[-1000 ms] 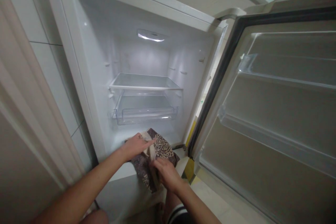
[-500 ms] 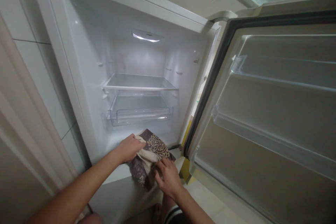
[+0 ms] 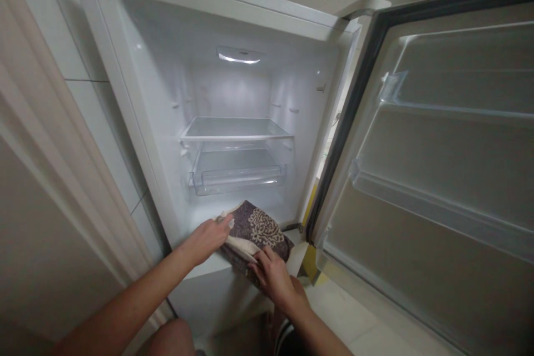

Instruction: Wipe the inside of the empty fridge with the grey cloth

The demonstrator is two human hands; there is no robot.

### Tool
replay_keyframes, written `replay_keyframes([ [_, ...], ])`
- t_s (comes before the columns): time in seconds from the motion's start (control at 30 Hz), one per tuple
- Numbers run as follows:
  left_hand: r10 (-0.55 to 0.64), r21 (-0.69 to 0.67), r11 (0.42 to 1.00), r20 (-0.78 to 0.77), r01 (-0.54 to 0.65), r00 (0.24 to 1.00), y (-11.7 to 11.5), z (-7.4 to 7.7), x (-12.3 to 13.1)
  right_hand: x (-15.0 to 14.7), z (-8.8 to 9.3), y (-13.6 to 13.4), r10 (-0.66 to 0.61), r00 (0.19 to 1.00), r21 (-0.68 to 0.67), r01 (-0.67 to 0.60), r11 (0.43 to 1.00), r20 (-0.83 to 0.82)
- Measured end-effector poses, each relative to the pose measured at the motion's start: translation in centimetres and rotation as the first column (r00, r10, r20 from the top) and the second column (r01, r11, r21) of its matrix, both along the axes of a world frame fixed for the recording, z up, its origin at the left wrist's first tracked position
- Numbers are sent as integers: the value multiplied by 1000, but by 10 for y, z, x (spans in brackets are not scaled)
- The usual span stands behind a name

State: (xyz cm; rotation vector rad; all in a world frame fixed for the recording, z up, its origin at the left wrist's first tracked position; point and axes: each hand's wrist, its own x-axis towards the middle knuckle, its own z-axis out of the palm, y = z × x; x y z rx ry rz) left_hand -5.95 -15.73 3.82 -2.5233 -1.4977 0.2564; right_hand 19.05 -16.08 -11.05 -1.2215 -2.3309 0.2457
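A dark purple-grey cloth [image 3: 267, 227] with a cream floral pattern and a pale underside lies folded over the front edge of the fridge floor. My left hand [image 3: 211, 238] pinches its upper left edge. On the nearer side, my right hand [image 3: 272, 273] grips the cloth's pale folded edge, with some fingertips hidden by the fold. Behind the cloth, inside the open fridge [image 3: 167, 189], are a glass shelf [image 3: 240, 128] and a clear plastic drawer [image 3: 242, 179] below it.
The fridge door [image 3: 434, 167] stands wide open on the right, with clear door racks [image 3: 417, 208]. A lamp [image 3: 238, 56] glows at the back. A tiled wall [image 3: 95, 117] and a beige panel [image 3: 54, 150] rise at left. My knee [image 3: 173, 338] is below.
Both hands have spread the bunched cloth flatter, so more of its patterned side shows and its hanging part is drawn up. The whole view has shifted slightly.
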Motion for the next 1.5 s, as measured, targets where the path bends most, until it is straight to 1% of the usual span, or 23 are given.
replay_keyframes([
  [0.13, -63, -31, 998, -7, 63, 998, -8, -11, -4, 19, 0, 4, 38, 999, 144, -38, 989, 0],
  [0.23, -33, -83, 996, 33, 35, 999, -11, -16, -6, 27, 6, 4, 26, 1000, 196, -28, 980, 12],
  [0.3, 10, -114, 993, 59, -3, 998, -13, -13, -6, 29, 16, 2, 25, 999, 192, -33, 981, 46],
  [0.37, 44, -116, 993, 84, -34, 996, -16, -3, -5, 32, 32, -2, 33, 996, 159, -46, 986, 84],
  [0.47, 44, -66, 997, 141, -35, 989, -22, 23, -3, 39, 65, -10, 62, 989, 132, -80, 988, 138],
  [0.57, 14, 0, 1000, 237, -14, 971, -27, 57, -4, 49, 104, -18, 78, 984, 185, -108, 977, 160],
  [0.7, -1, 114, 993, 350, -42, 937, -30, 105, -10, 67, 166, -24, 77, 989, 318, -114, 941, 125],
  [0.77, -15, 175, 983, 392, -59, 920, -31, 126, -14, 74, 200, -25, 113, 987, 344, -146, 928, 113],
  [0.8, -32, 204, 977, 412, -58, 911, -31, 136, -16, 78, 217, -26, 145, 984, 329, -173, 928, 107],
  [0.87, -107, 251, 968, 458, -13, 882, -33, 154, -19, 84, 249, -26, 216, 974, 258, -227, 939, 70],
  [0.93, -202, 237, 968, 548, 80, 812, -35, 169, -23, 90, 277, -25, 261, 965, 193, -253, 948, -13],
  [0.97, -227, 189, 972, 613, 138, 757, -36, 173, -26, 93, 289, -25, 268, 962, 171, -254, 952, -61],
  [1.0, -217, 115, 975, 679, 189, 701, -37, 176, -29, 95, 299, -24, 263, 959, 152, -246, 957, -106],
  [1.03, -168, 23, 974, 734, 223, 658, -38, 177, -32, 97, 308, -23, 253, 957, 133, -235, 963, -141],
  [1.07, -99, -70, 969, 767, 235, 634, -39, 175, -35, 98, 315, -21, 246, 956, 108, -231, 967, -159],
  [1.13, 30, -193, 961, 785, 197, 619, -40, 168, -40, 98, 326, -19, 247, 957, 51, -242, 969, -152],
  [1.2, 104, -230, 962, 805, 145, 584, -41, 158, -43, 96, 332, -17, 265, 957, 17, -265, 964, -122],
  [1.27, 111, -214, 967, 839, 136, 532, -43, 151, -44, 93, 336, -16, 285, 955, 0, -286, 958, -81],
  [1.3, 92, -189, 973, 847, 136, 523, -44, 148, -44, 92, 337, -15, 293, 954, -4, -294, 956, -60],
  [1.33, 62, -152, 980, 843, 127, 535, -46, 147, -44, 91, 339, -15, 301, 953, -3, -301, 954, -39],
  [1.43, -54, 18, 998, 777, 64, 627, -49, 147, -44, 89, 343, -15, 312, 950, 22, -312, 950, -4],
  [1.5, -85, 99, 995, 748, 15, 658, -52, 147, -46, 89, 346, -15, 322, 947, 33, -322, 946, 13],
])
